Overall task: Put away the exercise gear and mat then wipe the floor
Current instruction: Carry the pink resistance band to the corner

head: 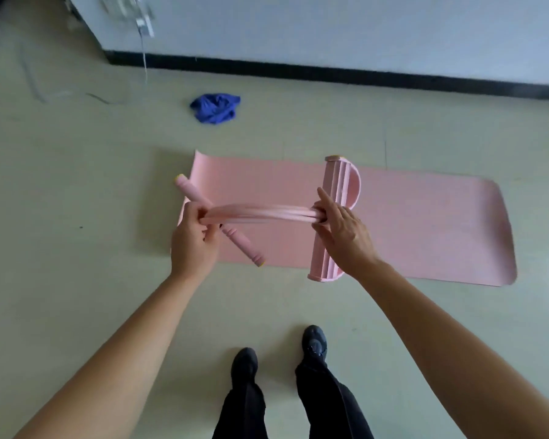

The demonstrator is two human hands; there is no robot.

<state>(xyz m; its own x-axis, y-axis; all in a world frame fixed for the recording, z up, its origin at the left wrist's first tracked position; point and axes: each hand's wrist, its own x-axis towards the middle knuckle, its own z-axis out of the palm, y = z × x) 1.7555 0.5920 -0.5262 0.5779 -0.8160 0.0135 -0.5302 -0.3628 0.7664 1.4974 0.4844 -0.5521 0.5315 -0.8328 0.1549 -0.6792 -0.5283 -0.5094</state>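
A pink exercise mat [425, 223] lies flat on the pale floor in front of me. Above it I hold a pink pedal puller. My left hand [194, 242] grips its tubes where they meet the handle bar [235, 236], which slants across the mat's left end. The elastic tubes [260, 213] stretch rightward to the foot pedal bar [336, 191]. My right hand [343, 232] holds the pedal bar at the tube ends, fingers curled round it. A crumpled blue cloth [216, 107] lies on the floor beyond the mat.
A white wall with a black baseboard [330, 72] runs across the back. A white cabinet corner [89, 23] stands at the back left with a cable hanging beside it. My two dark shoes [314, 342] stand just short of the mat.
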